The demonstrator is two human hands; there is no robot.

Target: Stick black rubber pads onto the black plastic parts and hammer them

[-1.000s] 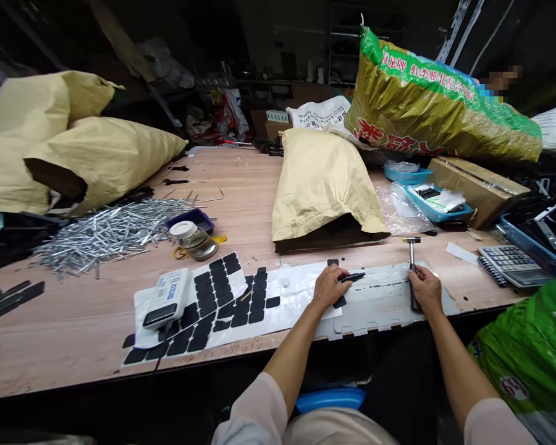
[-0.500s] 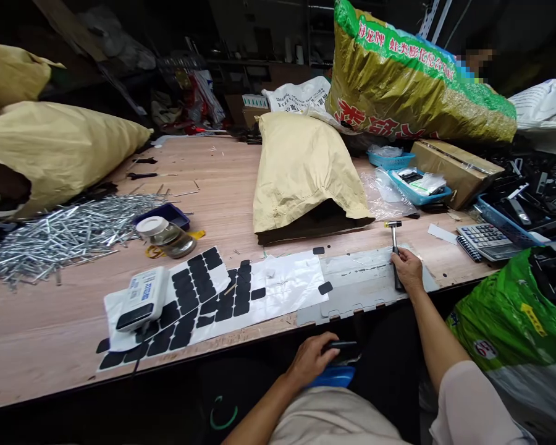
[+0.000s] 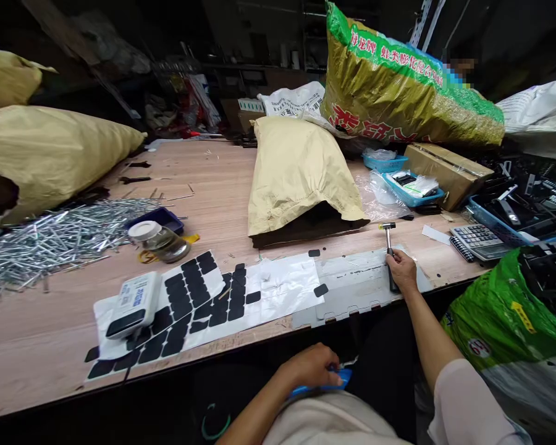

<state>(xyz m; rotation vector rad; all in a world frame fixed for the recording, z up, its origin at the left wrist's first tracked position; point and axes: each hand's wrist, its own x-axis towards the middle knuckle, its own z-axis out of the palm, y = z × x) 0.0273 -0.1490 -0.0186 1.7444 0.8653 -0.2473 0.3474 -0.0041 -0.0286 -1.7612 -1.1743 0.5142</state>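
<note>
My right hand (image 3: 403, 272) is wrapped round the black handle of a small hammer (image 3: 388, 230), whose metal head with a yellow face stands over the grey sheet (image 3: 352, 284) at the table's front edge. Below that edge, over my lap, my left hand (image 3: 312, 368) has its fingers curled downward, and what they hold, if anything, is hidden. Next to those fingers lies a blue object (image 3: 345, 377), mostly covered by the hand. White sheets with black rounded stickers (image 3: 236, 293) lie left of the grey sheet, with a white scale-like device (image 3: 136, 300) on top.
A pile of metal rods (image 3: 50, 241) and a lidded jar (image 3: 160, 241) are at left. A paper sack (image 3: 301, 173) stands mid-table. At right are a calculator (image 3: 479, 241), blue baskets (image 3: 412, 188), a carton (image 3: 445, 170) and a green bag (image 3: 495, 309) of black parts.
The dark, slim object that stuck out from my left hand no longer shows, and that hand has turned downward with its fingers curled. My right hand keeps the hammer; the view has shifted slightly.
</note>
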